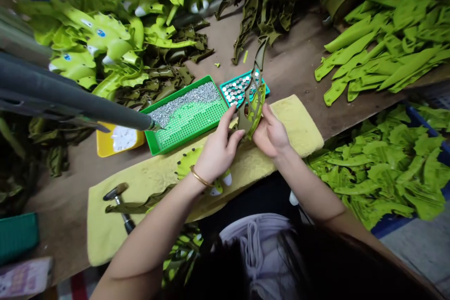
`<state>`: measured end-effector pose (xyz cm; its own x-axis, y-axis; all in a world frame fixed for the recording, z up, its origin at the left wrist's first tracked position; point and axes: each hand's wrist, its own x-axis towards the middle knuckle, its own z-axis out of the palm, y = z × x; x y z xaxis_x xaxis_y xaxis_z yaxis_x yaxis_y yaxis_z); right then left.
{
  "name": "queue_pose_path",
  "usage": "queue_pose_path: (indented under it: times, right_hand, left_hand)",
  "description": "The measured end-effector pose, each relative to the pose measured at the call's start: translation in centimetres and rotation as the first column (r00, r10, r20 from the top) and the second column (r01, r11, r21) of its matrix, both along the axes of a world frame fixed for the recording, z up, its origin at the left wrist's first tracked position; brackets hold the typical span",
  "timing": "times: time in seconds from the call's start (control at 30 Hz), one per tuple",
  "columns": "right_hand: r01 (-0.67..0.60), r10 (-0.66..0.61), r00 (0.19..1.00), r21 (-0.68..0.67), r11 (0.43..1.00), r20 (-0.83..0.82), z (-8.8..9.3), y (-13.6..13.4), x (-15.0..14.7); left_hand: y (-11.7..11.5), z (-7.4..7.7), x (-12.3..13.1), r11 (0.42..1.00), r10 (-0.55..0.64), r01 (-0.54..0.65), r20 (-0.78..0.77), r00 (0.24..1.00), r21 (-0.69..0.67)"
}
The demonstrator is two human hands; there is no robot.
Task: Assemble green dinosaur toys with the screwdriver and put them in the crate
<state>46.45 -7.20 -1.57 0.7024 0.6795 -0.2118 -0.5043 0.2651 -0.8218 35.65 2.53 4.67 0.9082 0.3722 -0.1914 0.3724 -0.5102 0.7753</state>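
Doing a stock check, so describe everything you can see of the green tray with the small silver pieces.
The green plastic tray is a shallow rectangle with a raised rim and a floor patterned with rows of small holes. A heap of small silver metal pieces covers its far part, leaving the near part of the floor mostly bare. It rests on a brown tabletop, at an angle to the camera, beside a yellow towel.
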Motion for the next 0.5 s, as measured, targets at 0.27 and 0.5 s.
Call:
queue_pose_path:
  times: [0.27, 0.5]
  right_hand:
    - [-0.079, 0.079, 0.996, 0.004, 0.997, -0.04, -0.4, 0.0, -0.1]
    - [-0.096, 0.098, 0.994, 0.046, 0.994, -0.046, 0.1, -0.5, -0.1]
  left_hand:
    - [0.7, 0.0, -0.2, 0.999, -0.037, 0.036, 0.067, 0.997, 0.012]
    - [1.5, 0.0, -0.3, 0.997, -0.08, 0.08, 0.015, 0.997, -0.017]
